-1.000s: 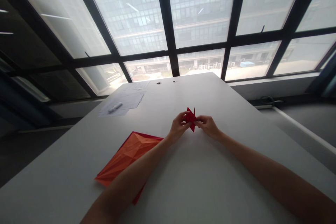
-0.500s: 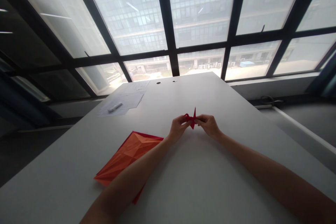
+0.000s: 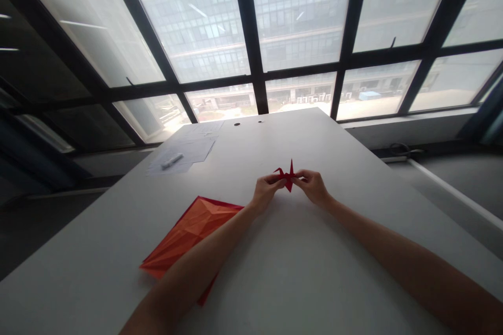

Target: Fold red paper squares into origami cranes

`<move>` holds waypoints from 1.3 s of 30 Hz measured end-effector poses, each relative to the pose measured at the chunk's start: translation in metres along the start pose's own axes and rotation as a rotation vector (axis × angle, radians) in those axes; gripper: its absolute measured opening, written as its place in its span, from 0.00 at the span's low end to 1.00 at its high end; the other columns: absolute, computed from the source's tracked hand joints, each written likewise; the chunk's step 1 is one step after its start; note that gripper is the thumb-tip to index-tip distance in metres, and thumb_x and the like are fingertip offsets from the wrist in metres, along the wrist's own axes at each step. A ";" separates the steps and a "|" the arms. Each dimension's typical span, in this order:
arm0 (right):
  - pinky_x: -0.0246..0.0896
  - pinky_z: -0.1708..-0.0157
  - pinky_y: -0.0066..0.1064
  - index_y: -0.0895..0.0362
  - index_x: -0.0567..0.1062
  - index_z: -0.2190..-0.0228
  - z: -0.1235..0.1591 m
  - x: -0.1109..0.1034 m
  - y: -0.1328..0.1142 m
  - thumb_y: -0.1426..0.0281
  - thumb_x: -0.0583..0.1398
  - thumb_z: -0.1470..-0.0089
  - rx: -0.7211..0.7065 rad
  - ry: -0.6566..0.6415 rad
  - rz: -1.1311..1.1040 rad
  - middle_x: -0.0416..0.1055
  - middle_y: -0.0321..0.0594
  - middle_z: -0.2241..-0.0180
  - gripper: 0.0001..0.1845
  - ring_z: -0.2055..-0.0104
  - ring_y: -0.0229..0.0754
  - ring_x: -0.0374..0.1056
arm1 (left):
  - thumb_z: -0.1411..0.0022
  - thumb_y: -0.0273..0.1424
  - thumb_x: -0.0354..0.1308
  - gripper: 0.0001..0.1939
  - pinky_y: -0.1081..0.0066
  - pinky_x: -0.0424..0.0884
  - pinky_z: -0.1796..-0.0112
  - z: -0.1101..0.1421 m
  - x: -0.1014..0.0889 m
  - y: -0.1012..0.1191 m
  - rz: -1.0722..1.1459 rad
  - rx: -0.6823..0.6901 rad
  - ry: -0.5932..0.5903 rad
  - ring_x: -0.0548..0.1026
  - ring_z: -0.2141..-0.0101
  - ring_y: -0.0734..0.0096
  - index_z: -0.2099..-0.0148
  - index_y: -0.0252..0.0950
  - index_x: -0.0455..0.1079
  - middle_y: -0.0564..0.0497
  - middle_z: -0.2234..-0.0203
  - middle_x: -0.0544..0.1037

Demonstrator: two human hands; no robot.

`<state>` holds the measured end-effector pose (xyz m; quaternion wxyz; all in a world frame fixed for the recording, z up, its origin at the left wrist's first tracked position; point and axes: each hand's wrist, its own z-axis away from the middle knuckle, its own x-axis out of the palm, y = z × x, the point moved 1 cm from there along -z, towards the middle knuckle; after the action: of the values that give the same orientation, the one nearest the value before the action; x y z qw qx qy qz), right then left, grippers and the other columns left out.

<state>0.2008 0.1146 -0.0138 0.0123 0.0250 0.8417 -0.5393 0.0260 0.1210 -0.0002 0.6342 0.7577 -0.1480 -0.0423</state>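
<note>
A small red origami crane is held between my two hands above the white table. One thin point of it stands straight up, and a bent tip shows at its left, over my fingers. My left hand pinches the crane's left side. From the right, my right hand grips its other side between thumb and fingers. Parts of the paper are hidden behind the fingertips. Under my left forearm lies creased orange paper with red paper showing along its edges.
The white table stretches away toward large windows with dark frames. At its far left lie printed sheets with a white marker-like object on them. Two small round holes show near the far edge. A dark coiled cable sits beyond the table's right side.
The bent tip at the crane's left now shows more clearly above my left fingers. Both hands have shifted very slightly and keep their hold. The orange paper stays where it was.
</note>
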 end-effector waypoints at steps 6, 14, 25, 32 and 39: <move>0.70 0.66 0.35 0.56 0.82 0.67 0.001 0.000 -0.001 0.58 0.68 0.52 0.021 -0.026 -0.050 0.80 0.43 0.67 0.15 0.65 0.47 0.75 | 0.53 0.39 0.73 0.18 0.66 0.72 0.64 0.001 -0.001 0.000 0.023 -0.024 0.055 0.76 0.70 0.66 0.63 0.30 0.81 0.43 0.70 0.82; 0.70 0.65 0.35 0.56 0.80 0.73 0.000 0.000 -0.001 0.57 0.70 0.54 0.013 -0.014 -0.183 0.79 0.41 0.71 0.14 0.68 0.45 0.74 | 0.50 0.38 0.72 0.18 0.66 0.73 0.63 0.000 0.001 -0.002 -0.014 0.009 0.003 0.77 0.69 0.66 0.60 0.30 0.81 0.44 0.68 0.82; 0.68 0.65 0.35 0.57 0.81 0.70 0.000 -0.002 -0.002 0.58 0.69 0.53 0.049 -0.036 -0.163 0.79 0.42 0.70 0.15 0.67 0.44 0.73 | 0.51 0.39 0.72 0.17 0.64 0.75 0.63 0.000 0.002 -0.005 0.059 0.031 0.036 0.77 0.70 0.66 0.67 0.29 0.80 0.45 0.72 0.81; 0.67 0.68 0.33 0.57 0.79 0.72 0.000 -0.001 -0.003 0.57 0.68 0.53 0.057 -0.046 -0.160 0.77 0.40 0.72 0.15 0.70 0.42 0.71 | 0.50 0.39 0.72 0.17 0.63 0.75 0.62 0.000 0.002 -0.006 0.036 0.017 0.004 0.78 0.69 0.65 0.64 0.29 0.80 0.44 0.69 0.82; 0.66 0.68 0.33 0.58 0.79 0.73 0.000 -0.002 -0.003 0.57 0.68 0.53 0.073 -0.048 -0.137 0.77 0.41 0.73 0.16 0.70 0.42 0.71 | 0.50 0.40 0.72 0.18 0.64 0.74 0.64 0.000 0.001 -0.003 -0.029 0.026 0.034 0.78 0.70 0.63 0.65 0.28 0.80 0.43 0.71 0.82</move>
<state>0.2030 0.1136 -0.0108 -0.0053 -0.0450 0.8205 -0.5698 0.0272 0.1215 -0.0035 0.6262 0.7685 -0.1266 -0.0367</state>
